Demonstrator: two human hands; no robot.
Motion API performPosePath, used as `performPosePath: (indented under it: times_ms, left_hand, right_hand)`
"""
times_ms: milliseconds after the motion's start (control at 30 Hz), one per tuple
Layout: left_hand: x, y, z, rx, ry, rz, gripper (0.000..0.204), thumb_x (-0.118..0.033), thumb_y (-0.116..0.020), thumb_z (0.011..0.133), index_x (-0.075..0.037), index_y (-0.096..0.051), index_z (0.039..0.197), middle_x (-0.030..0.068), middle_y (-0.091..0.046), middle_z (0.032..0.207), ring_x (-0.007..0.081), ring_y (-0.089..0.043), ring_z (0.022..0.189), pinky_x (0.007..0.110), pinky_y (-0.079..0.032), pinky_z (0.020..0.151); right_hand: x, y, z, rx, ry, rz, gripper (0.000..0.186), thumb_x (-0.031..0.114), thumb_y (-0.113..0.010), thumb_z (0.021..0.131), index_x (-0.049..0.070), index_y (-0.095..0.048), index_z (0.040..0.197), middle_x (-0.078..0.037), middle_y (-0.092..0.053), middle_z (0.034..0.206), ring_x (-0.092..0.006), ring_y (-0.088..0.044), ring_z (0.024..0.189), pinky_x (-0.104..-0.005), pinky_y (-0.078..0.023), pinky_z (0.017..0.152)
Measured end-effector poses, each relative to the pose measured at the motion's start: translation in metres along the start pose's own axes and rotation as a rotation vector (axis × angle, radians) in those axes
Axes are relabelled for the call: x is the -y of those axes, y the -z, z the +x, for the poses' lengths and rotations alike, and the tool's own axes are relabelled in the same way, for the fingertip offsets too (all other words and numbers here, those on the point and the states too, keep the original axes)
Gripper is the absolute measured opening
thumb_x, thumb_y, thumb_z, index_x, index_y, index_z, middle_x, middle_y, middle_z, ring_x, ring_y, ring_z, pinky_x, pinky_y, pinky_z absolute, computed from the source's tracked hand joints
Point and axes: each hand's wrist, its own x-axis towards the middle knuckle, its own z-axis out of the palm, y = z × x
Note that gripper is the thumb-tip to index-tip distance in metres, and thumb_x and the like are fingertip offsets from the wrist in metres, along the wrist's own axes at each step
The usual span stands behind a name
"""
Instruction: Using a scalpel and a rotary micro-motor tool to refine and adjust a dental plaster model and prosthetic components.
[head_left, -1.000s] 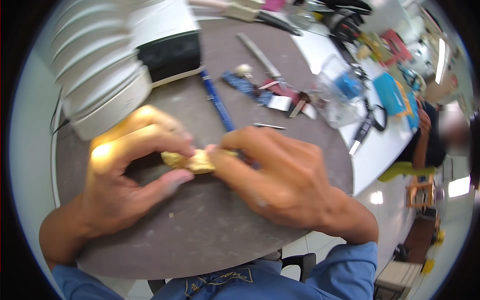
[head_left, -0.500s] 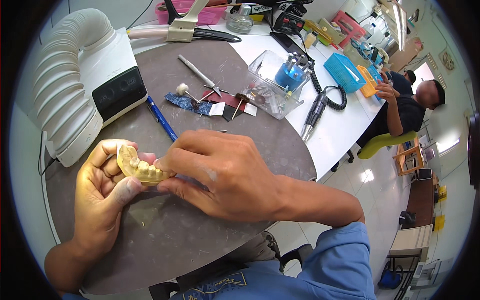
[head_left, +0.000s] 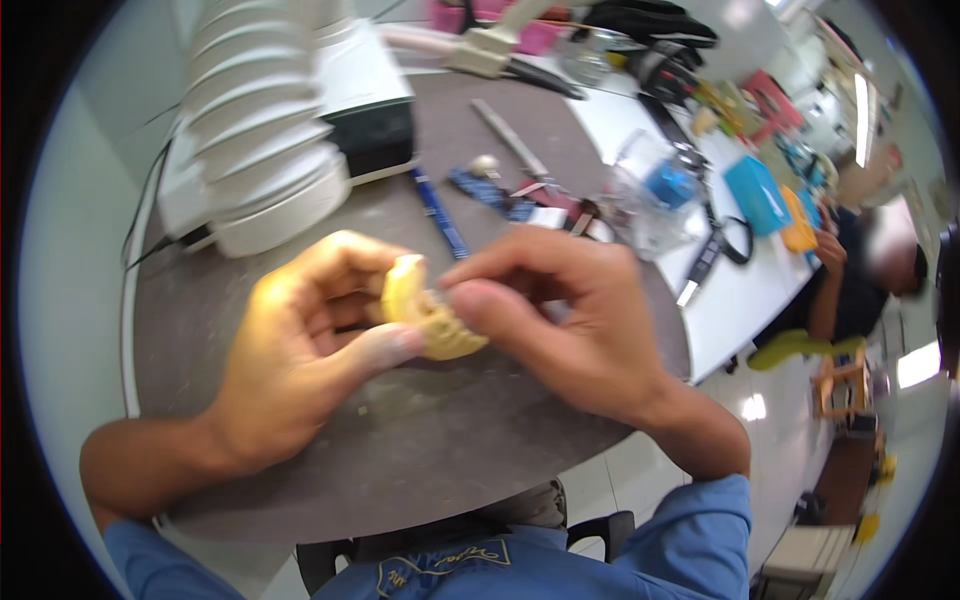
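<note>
A yellowish dental cast (head_left: 452, 338), curved like a lower jaw with a row of teeth, is held above the grey-brown table. My left hand (head_left: 290, 350) grips its left end, the thumb on the near side and the fingers curled behind. From the right, my right hand (head_left: 575, 320) reaches over the teeth. Its thumb and forefinger are pinched together at the inner side of the tooth row. Whether a small piece is between those fingertips is blurred and hidden. A blue pen (head_left: 438, 212) lies just beyond the cast.
A white ribbed hose (head_left: 260, 120) and its box stand at the left. A metal-handled knife (head_left: 508, 138), sandpaper strips (head_left: 490, 190) and a clear tray (head_left: 640, 215) lie farther back. A handpiece (head_left: 703, 265) rests right. Another person (head_left: 850, 270) sits beyond a blue basket (head_left: 757, 193).
My head view has shifted, so the table scene sits farther right. Both hands and the cast are tilted differently, and my right fingers have moved from the cast's right end onto its inner side.
</note>
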Motion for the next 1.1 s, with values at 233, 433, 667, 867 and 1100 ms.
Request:
performPosePath:
  times_ms: [233, 433, 667, 867, 1100]
  left_hand:
    - [0.000, -0.010, 0.000, 0.000, -0.056, 0.076, 0.041, -0.003, -0.074, 0.081, 0.001, -0.053, 0.116, 0.0081, -0.061, 0.107, 0.0150, -0.061, 0.102, 0.030, -0.053, 0.091]
    - [-0.001, -0.010, -0.004, -0.036, -0.102, 0.154, 0.044, -0.004, -0.077, 0.079, 0.001, -0.054, 0.115, 0.0077, -0.061, 0.105, 0.0140, -0.061, 0.098, 0.030, -0.054, 0.089]
    - [-0.003, -0.010, -0.004, -0.032, -0.105, 0.223, 0.044, -0.005, -0.078, 0.078, 0.001, -0.054, 0.114, 0.0073, -0.061, 0.103, 0.0140, -0.060, 0.098, 0.029, -0.053, 0.089]
    - [0.000, -0.010, -0.004, -0.030, -0.144, 0.261, 0.045, -0.005, -0.079, 0.077, 0.002, -0.054, 0.114, 0.0070, -0.059, 0.103, 0.0142, -0.060, 0.099, 0.028, -0.054, 0.087]
    - [0.003, -0.008, -0.004, -0.061, -0.148, 0.242, 0.045, -0.010, -0.079, 0.077, 0.003, -0.054, 0.113, 0.0073, -0.056, 0.104, 0.0150, -0.060, 0.101, 0.030, -0.053, 0.089]
  right_hand:
    - [-0.005, 0.005, -0.001, 0.066, 0.029, 0.022, 0.021, 0.020, -0.072, 0.081, 0.000, -0.073, 0.085, -0.011, -0.070, 0.073, -0.0169, -0.065, 0.060, -0.0303, -0.051, 0.057]
    - [-0.002, 0.006, -0.003, 0.119, 0.060, -0.046, 0.019, 0.020, -0.074, 0.083, 0.003, -0.074, 0.091, -0.003, -0.068, 0.077, -0.0085, -0.057, 0.061, -0.0242, -0.044, 0.054]
    - [0.001, 0.006, -0.002, 0.108, -0.018, 0.083, 0.025, 0.020, -0.073, 0.077, -0.004, -0.071, 0.081, -0.015, -0.069, 0.071, -0.0190, -0.067, 0.064, -0.0313, -0.052, 0.060]
    - [-0.009, 0.006, -0.004, 0.128, 0.089, 0.017, 0.024, 0.023, -0.073, 0.084, -0.001, -0.071, 0.086, -0.008, -0.068, 0.076, -0.0125, -0.063, 0.065, -0.0269, -0.048, 0.056]
    - [-0.010, 0.005, -0.005, 0.072, 0.142, -0.024, 0.019, 0.018, -0.070, 0.083, -0.001, -0.072, 0.084, -0.011, -0.067, 0.073, -0.0168, -0.064, 0.063, -0.0296, -0.050, 0.056]
